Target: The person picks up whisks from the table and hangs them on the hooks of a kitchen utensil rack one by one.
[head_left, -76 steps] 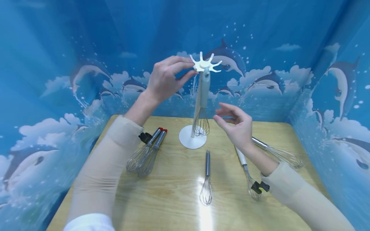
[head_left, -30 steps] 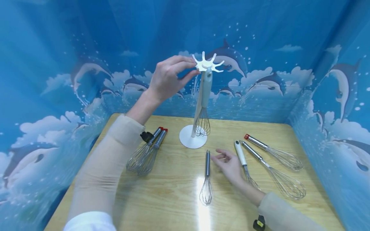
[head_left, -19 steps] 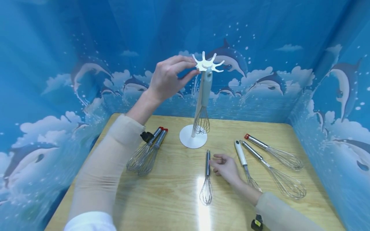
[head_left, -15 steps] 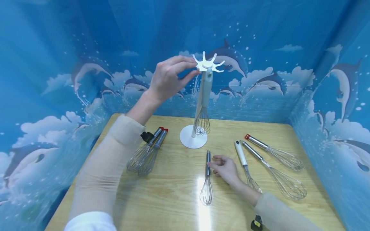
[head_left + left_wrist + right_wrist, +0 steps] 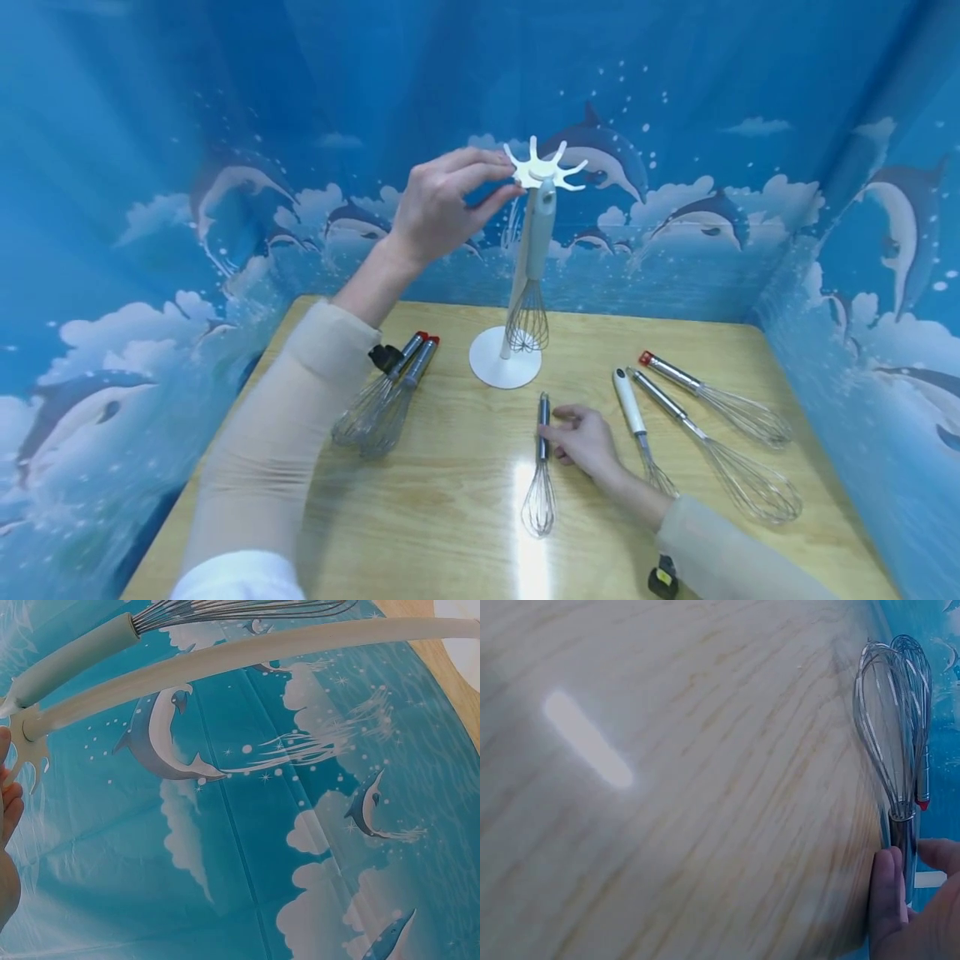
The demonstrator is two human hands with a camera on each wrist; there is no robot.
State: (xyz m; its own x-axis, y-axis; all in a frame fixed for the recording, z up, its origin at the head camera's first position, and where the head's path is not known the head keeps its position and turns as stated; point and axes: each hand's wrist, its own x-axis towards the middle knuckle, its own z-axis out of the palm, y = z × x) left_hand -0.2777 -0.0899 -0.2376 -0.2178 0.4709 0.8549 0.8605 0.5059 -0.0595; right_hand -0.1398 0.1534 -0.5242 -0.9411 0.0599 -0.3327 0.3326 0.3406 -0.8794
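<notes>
Head view: dolphin-printed blue sheeting backs a glossy wood-grain counter; right hand grips a steel whisk, left hand pinches a white stand.

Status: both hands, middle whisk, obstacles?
Left hand holding white rack by its top. Right hand pinching middle whisk by the handle. Possible obstacle: grey-handled whisk hanging on rack.

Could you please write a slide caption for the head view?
Left hand holding the top of a white stand bearing one whisk, right hand pinching a second whisk on the table.
</notes>
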